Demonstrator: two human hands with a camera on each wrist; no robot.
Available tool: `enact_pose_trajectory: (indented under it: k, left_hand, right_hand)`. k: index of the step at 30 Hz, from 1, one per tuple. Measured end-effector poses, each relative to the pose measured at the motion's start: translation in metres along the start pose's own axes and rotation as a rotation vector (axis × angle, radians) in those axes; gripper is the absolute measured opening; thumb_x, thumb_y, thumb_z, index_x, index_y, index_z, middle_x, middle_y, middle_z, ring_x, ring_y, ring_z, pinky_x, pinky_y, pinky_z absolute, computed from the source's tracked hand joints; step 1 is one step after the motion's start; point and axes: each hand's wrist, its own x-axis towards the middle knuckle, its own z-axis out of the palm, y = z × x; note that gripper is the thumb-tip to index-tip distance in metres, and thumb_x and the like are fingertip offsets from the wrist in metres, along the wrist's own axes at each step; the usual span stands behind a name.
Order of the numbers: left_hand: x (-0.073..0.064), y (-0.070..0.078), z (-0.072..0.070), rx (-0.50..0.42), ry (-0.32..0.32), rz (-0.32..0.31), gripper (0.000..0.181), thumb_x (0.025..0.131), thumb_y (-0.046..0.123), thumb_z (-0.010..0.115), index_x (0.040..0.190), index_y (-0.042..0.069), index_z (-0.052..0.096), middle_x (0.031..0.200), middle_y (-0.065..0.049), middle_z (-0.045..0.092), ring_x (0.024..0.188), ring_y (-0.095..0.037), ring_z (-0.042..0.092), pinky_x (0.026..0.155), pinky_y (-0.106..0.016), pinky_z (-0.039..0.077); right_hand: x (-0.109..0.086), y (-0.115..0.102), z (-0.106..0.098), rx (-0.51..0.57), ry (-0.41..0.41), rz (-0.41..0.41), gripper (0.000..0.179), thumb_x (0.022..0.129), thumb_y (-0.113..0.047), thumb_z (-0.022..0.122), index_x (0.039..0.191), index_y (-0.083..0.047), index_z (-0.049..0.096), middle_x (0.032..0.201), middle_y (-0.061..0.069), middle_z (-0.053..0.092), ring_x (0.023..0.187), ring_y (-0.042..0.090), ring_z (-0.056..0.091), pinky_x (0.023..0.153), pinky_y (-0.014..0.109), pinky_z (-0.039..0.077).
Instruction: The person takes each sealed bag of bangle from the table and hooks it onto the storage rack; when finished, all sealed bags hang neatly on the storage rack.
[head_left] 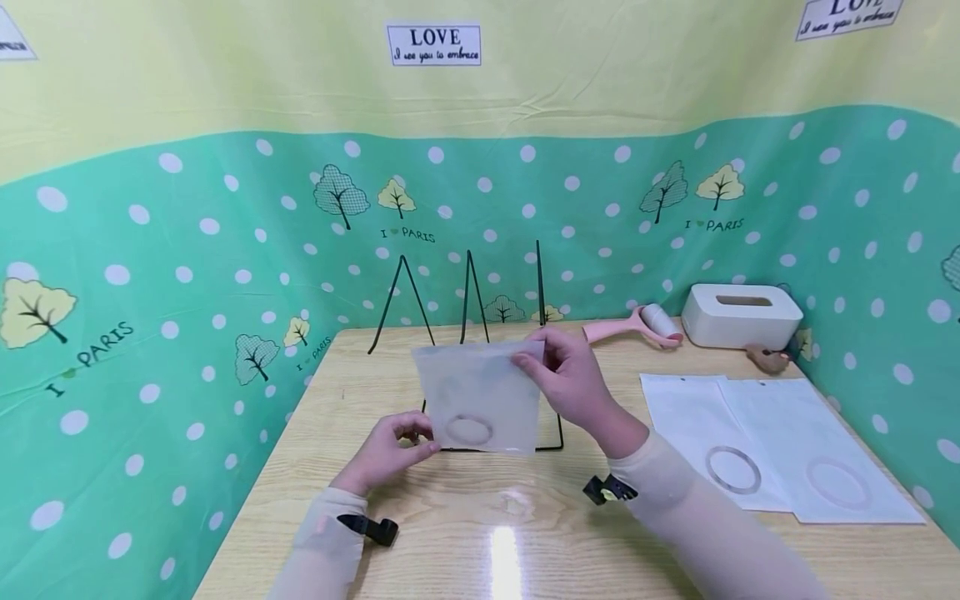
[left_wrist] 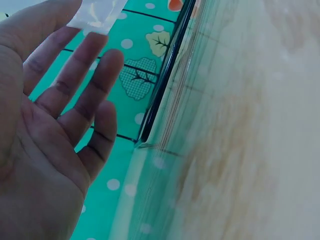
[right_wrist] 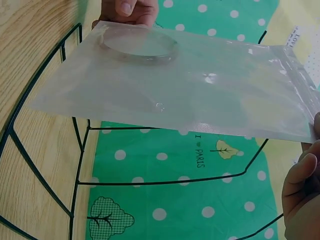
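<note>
Upright over the table, a frosted translucent bag (head_left: pixel 487 392) is stretched between my two hands. Inside it, near the bottom, lies a bangle-like ring (head_left: pixel 468 429). My right hand (head_left: pixel 573 375) pinches the bag's upper right corner between thumb and fingers. At the lower left corner, my left hand (head_left: pixel 390 454) pinches the edge with its thumb and forefinger; the other fingers are loosely bent in the left wrist view. Just behind the bag stands a black wire rack (head_left: pixel 542 283), partly hidden by it. In the right wrist view the bag (right_wrist: pixel 215 95) spans from one hand to the other.
To the right lie two flat white bags (head_left: pixel 678 400), overlapping, each showing a ring (head_left: pixel 733 469). At the back right are a white tissue box (head_left: pixel 742 325), a pink-handled lint roller (head_left: pixel 630 327) and a small brown object (head_left: pixel 767 358). A dotted green curtain (head_left: pixel 225 292) surrounds the table.
</note>
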Motion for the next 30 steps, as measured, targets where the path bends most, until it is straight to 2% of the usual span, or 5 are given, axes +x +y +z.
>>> enact_pose_trajectory:
  k: [7,11,17,25,30]
  left_hand:
    - [0.0,0.001,-0.002,-0.034,0.044,0.032,0.005,0.093,0.013,0.081,0.096,0.011,0.077,0.092,-0.001,0.074,0.085,-0.018,0.065,0.078,-0.033,0.052]
    - [0.0,0.0,-0.005,-0.04,0.067,0.044,0.005,0.094,0.012,0.08,0.094,0.015,0.077,0.088,-0.001,0.074,0.082,-0.018,0.065,0.075,-0.034,0.052]
    - [-0.002,-0.002,-0.012,-0.054,0.096,0.06,0.01,0.095,0.007,0.078,0.094,0.017,0.076,0.09,-0.002,0.075,0.08,-0.018,0.065,0.07,-0.036,0.052]
    - [-0.004,-0.004,-0.021,-0.071,0.109,0.073,0.007,0.096,0.005,0.076,0.096,0.012,0.077,0.092,-0.008,0.076,0.078,-0.019,0.066,0.069,-0.033,0.054]
    - [-0.007,-0.003,-0.027,-0.068,0.143,0.05,0.006,0.096,0.005,0.076,0.096,0.011,0.076,0.091,-0.008,0.075,0.079,-0.018,0.067,0.072,-0.033,0.054]
  right_hand:
    - [0.001,-0.001,0.008,-0.005,-0.018,0.05,0.008,0.095,-0.002,0.076,0.096,-0.005,0.069,0.073,0.006,0.059,0.059,0.016,0.054,0.051,0.026,0.045]
    - [0.003,-0.002,0.011,0.008,-0.037,0.03,0.008,0.095,-0.002,0.076,0.095,-0.006,0.069,0.074,0.006,0.059,0.06,0.017,0.054,0.052,0.027,0.046]
    - [0.006,0.0,0.014,-0.003,-0.044,-0.013,0.014,0.093,-0.001,0.078,0.088,-0.008,0.067,0.068,0.003,0.053,0.056,0.017,0.047,0.05,0.027,0.04]
    - [0.008,-0.001,0.019,-0.006,-0.063,0.026,0.017,0.094,-0.007,0.079,0.083,-0.011,0.066,0.066,0.004,0.055,0.055,0.016,0.046,0.048,0.028,0.039]
    - [0.01,-0.003,0.023,-0.02,-0.07,0.03,0.023,0.096,-0.01,0.078,0.079,-0.011,0.063,0.067,0.005,0.055,0.056,0.017,0.047,0.048,0.027,0.039]
